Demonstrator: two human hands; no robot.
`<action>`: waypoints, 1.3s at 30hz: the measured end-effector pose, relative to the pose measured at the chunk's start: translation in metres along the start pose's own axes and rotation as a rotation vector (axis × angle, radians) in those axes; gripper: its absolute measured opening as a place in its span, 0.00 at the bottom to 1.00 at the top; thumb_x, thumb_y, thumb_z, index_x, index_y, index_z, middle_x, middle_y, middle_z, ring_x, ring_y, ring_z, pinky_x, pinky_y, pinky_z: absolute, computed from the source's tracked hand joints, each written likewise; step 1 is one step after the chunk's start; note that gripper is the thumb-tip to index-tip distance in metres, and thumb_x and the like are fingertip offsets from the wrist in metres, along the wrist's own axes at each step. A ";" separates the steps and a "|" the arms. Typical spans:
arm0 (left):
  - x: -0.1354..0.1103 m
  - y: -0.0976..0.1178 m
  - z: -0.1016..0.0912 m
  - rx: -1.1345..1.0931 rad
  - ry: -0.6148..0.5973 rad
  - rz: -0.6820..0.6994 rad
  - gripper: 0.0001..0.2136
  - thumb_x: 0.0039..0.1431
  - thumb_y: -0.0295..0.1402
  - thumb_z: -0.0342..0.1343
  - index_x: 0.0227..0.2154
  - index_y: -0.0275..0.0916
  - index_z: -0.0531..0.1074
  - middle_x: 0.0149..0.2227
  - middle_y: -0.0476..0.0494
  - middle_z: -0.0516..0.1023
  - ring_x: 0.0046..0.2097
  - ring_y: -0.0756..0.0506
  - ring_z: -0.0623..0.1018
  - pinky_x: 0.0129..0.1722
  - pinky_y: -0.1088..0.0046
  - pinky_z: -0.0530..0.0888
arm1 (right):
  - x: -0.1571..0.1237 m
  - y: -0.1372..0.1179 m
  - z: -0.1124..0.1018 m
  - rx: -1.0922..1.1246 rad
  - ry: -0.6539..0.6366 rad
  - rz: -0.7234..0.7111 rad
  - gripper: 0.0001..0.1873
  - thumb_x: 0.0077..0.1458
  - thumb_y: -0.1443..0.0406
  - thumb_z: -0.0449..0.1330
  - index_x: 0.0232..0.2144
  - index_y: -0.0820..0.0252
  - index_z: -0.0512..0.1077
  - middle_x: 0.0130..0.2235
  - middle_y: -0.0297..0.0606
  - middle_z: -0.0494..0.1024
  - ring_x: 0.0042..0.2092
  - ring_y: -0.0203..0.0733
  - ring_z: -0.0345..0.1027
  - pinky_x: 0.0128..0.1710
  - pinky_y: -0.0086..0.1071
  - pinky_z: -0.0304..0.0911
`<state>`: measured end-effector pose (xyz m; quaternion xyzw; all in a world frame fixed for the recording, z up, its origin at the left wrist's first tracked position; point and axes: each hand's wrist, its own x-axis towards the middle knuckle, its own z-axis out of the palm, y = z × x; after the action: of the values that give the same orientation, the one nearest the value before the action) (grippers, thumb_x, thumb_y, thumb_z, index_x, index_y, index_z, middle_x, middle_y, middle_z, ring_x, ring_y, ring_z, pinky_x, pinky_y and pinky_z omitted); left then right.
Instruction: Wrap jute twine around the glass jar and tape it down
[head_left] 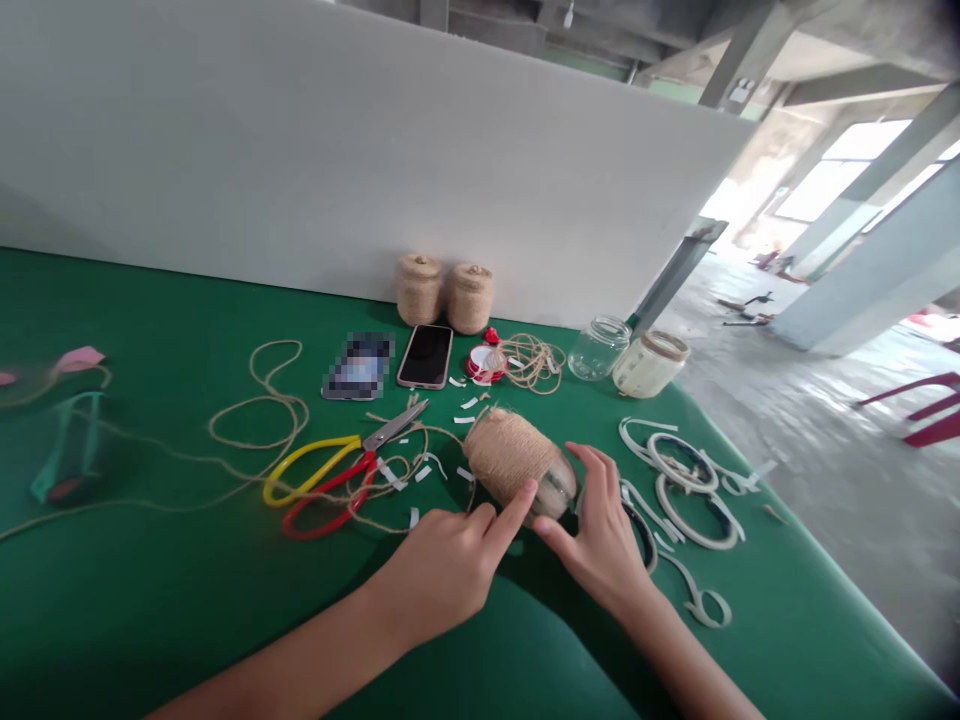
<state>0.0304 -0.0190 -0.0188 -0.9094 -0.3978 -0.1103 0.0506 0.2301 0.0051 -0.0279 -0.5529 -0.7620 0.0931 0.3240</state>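
A glass jar (pixel 514 455) wrapped in jute twine lies tilted between my hands, its bare glass end towards the right. My right hand (pixel 604 530) grips that end, with the thumb in front and the fingers behind. Against the edge of the wrapping presses the index finger of my left hand (pixel 457 560); its other fingers are curled and partly hidden. Loose jute twine (pixel 262 430) trails across the table to the left of the jar. Scissors (pixel 360 460) with a yellow and a red handle lie open beside it, among small white scraps.
Two twine spools (pixel 420 290) stand at the white partition (pixel 337 150), behind a phone (pixel 426 357) and a blurred-out device (pixel 360 365). A clear jar (pixel 598 348) and a cream-coloured jar (pixel 651 363) stand right. Tape rolls (pixel 697 540) lie near the green table's (pixel 847 590) right edge.
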 end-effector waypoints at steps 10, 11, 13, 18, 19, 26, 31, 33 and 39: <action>0.000 0.002 0.001 -0.040 -0.001 0.009 0.32 0.55 0.21 0.37 0.62 0.31 0.34 0.27 0.46 0.71 0.22 0.47 0.70 0.18 0.74 0.67 | 0.000 -0.007 0.000 0.074 0.051 -0.013 0.32 0.45 0.56 0.62 0.50 0.54 0.56 0.50 0.45 0.60 0.51 0.50 0.59 0.45 0.45 0.66; 0.000 0.002 0.002 -0.037 0.001 0.015 0.32 0.55 0.21 0.37 0.62 0.30 0.34 0.27 0.46 0.71 0.22 0.47 0.70 0.18 0.73 0.67 | 0.001 -0.006 0.001 0.112 0.052 0.034 0.31 0.44 0.56 0.63 0.49 0.54 0.57 0.49 0.44 0.60 0.50 0.49 0.60 0.44 0.43 0.66; 0.000 0.001 0.003 -0.022 0.007 0.023 0.32 0.54 0.20 0.37 0.62 0.30 0.34 0.27 0.46 0.71 0.22 0.47 0.70 0.18 0.73 0.67 | 0.003 -0.005 0.001 0.202 0.045 0.129 0.29 0.45 0.55 0.62 0.48 0.53 0.58 0.48 0.43 0.62 0.48 0.47 0.62 0.40 0.40 0.68; 0.001 -0.001 0.005 0.007 0.014 0.013 0.33 0.54 0.21 0.38 0.62 0.31 0.33 0.28 0.46 0.71 0.22 0.48 0.70 0.19 0.74 0.67 | 0.004 -0.002 0.004 0.351 -0.007 0.217 0.25 0.48 0.55 0.59 0.47 0.55 0.60 0.47 0.43 0.66 0.45 0.45 0.65 0.33 0.34 0.70; 0.001 -0.001 0.005 0.006 0.014 0.013 0.33 0.54 0.21 0.38 0.62 0.31 0.33 0.28 0.46 0.71 0.22 0.47 0.70 0.18 0.73 0.67 | 0.004 -0.001 0.004 0.330 -0.008 0.208 0.25 0.49 0.55 0.58 0.47 0.56 0.60 0.47 0.43 0.67 0.45 0.45 0.66 0.33 0.34 0.70; -0.002 0.000 0.005 0.018 0.025 0.010 0.32 0.55 0.21 0.38 0.62 0.31 0.34 0.28 0.45 0.72 0.23 0.47 0.71 0.20 0.72 0.68 | -0.001 -0.001 0.000 -0.108 0.095 -0.030 0.43 0.44 0.47 0.59 0.56 0.57 0.50 0.54 0.50 0.58 0.54 0.58 0.57 0.47 0.53 0.61; -0.001 0.000 0.003 0.021 0.034 0.010 0.31 0.56 0.21 0.38 0.62 0.30 0.35 0.28 0.45 0.71 0.24 0.47 0.71 0.20 0.73 0.69 | -0.002 -0.006 -0.001 -0.102 0.046 -0.134 0.36 0.46 0.55 0.60 0.54 0.54 0.52 0.51 0.47 0.60 0.52 0.53 0.60 0.44 0.47 0.66; 0.000 0.000 0.003 0.021 0.042 0.009 0.31 0.55 0.21 0.38 0.62 0.30 0.36 0.28 0.45 0.71 0.23 0.48 0.71 0.20 0.74 0.68 | -0.002 -0.007 -0.001 -0.080 0.035 -0.119 0.33 0.47 0.56 0.60 0.54 0.53 0.53 0.50 0.46 0.60 0.51 0.52 0.61 0.42 0.45 0.67; 0.000 0.000 0.005 0.016 0.034 0.010 0.32 0.54 0.20 0.38 0.62 0.30 0.35 0.28 0.45 0.71 0.23 0.47 0.70 0.19 0.72 0.68 | 0.000 -0.005 0.001 0.028 0.036 0.023 0.31 0.48 0.54 0.59 0.52 0.54 0.55 0.50 0.45 0.62 0.49 0.48 0.62 0.42 0.41 0.67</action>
<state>0.0310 -0.0186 -0.0236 -0.9089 -0.3932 -0.1225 0.0651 0.2255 0.0034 -0.0256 -0.5587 -0.7482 0.0977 0.3441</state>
